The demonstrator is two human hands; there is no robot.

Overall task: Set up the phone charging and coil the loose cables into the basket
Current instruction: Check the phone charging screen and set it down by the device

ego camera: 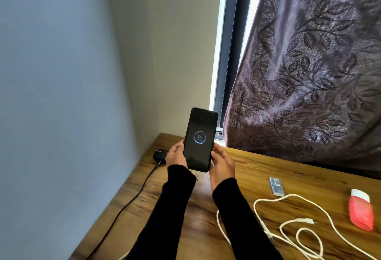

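Note:
A black phone (199, 140) is held upright above the wooden table (257, 169), its screen showing a charging ring with 96. My left hand (175, 155) grips its left edge and my right hand (221, 164) holds its right edge and bottom. A black cable (132, 200) runs across the table to a small black device (159, 155) at the back left corner. Loose white cables (288, 218) lie tangled on the table to the right of my right arm. No basket is in view.
A small grey box with a barcode (276, 185) and a red-and-white case (361, 210) lie on the table's right side. A patterned purple curtain (309, 74) hangs behind the table. A wall stands close on the left.

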